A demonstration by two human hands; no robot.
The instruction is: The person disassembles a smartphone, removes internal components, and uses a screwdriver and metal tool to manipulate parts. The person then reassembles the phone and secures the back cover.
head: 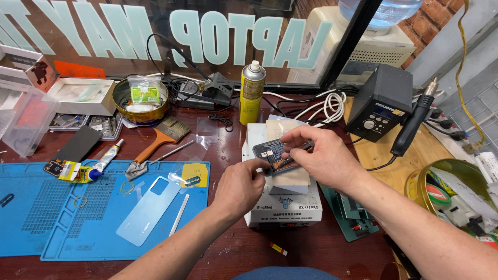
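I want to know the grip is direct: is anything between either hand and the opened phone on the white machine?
Nothing visible is. The left hand touches the opened phone at its near-left edge, and the right hand grips its right side from above. The phone sits on a tan block on the white machine.
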